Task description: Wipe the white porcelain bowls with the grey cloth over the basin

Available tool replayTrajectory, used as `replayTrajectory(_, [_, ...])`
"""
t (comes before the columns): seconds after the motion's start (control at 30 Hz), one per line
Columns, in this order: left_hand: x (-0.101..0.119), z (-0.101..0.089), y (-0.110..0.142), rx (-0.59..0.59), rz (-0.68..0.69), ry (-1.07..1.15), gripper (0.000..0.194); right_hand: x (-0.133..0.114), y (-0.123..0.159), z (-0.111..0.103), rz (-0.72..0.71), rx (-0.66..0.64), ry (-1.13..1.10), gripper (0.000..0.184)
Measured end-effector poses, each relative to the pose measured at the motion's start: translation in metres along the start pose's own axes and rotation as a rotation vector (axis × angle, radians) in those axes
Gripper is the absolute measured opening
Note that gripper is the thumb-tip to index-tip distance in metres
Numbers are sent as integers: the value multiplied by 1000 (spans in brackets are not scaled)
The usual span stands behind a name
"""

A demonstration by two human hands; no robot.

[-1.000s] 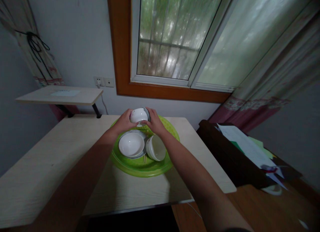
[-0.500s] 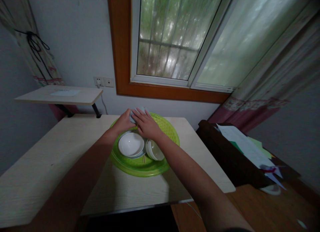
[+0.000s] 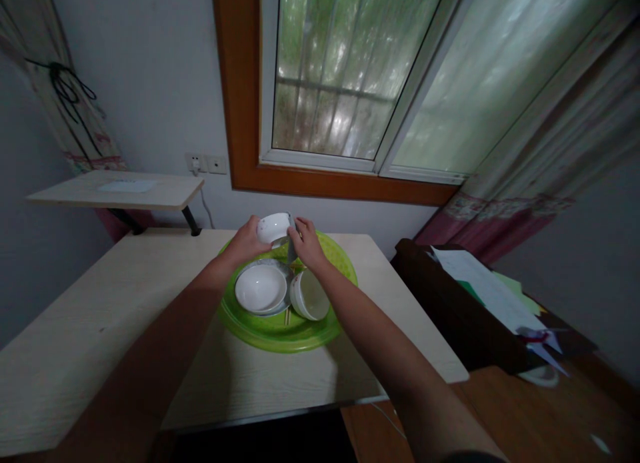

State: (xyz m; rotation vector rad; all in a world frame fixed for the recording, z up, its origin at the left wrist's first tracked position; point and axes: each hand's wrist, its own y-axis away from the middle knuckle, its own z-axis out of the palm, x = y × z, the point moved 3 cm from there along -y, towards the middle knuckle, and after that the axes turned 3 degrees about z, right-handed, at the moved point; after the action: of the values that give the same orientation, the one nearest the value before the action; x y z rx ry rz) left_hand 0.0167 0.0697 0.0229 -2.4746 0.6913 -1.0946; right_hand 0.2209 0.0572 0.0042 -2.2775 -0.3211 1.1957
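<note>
My left hand (image 3: 246,240) grips a small white bowl (image 3: 273,228) held above the far side of a round green tray (image 3: 280,333). My right hand (image 3: 306,244) is closed on a grey cloth (image 3: 291,244) that hangs down beside the bowl's right edge. On the tray below lie a white plate-like dish (image 3: 261,289) and a white bowl (image 3: 309,295) tipped on its side. Something thin like chopsticks (image 3: 287,314) pokes out between those two.
The tray rests on a light wooden table (image 3: 90,330) below a window (image 3: 345,70). A raised shelf (image 3: 117,188) stands at the back left. To the right is a dark cabinet (image 3: 465,316) with papers (image 3: 487,286) on top. Curtains hang at both sides.
Half a second ago my right hand lay over the bowl with the cloth, hiding it. Now the hand has drawn to the right and the bowl's inside shows again, the cloth hanging down.
</note>
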Motion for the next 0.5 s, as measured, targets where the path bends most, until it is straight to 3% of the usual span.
replayTrajectory(0.2, [-2,1,0,6,11,-20,52,-11,2,0,-101,-18,35,48])
replayTrajectory(0.37, [1,0,-1,-8,8,22,51,-36,10,-3,-278,-80,96,51])
replayTrajectory(0.5, [1,1,0,-16,27,29,46,-55,19,3,-468,-199,162,44])
